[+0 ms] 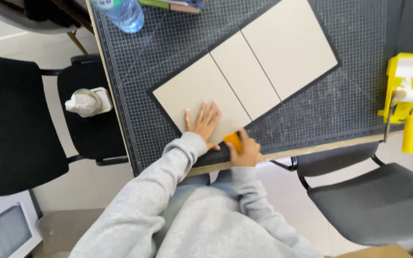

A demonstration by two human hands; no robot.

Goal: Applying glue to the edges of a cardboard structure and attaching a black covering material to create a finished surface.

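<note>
Gridded cutting mat (pixel 135 71), left hand (pixel 203 123) flat on beige boards (pixel 201 98), right hand (pixel 245 151) gripping orange tool (pixel 233 140)

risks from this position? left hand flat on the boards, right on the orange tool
1. The left hand lies flat on the nearest cream board, close to the orange tool in the right hand; a slip could reach the fingers.
2. The work sits at the table edge; the black sheet could shift.

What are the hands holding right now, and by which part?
The right hand grips a small orange tool around its near end. The left hand holds nothing; it lies flat on the beige board.
</note>
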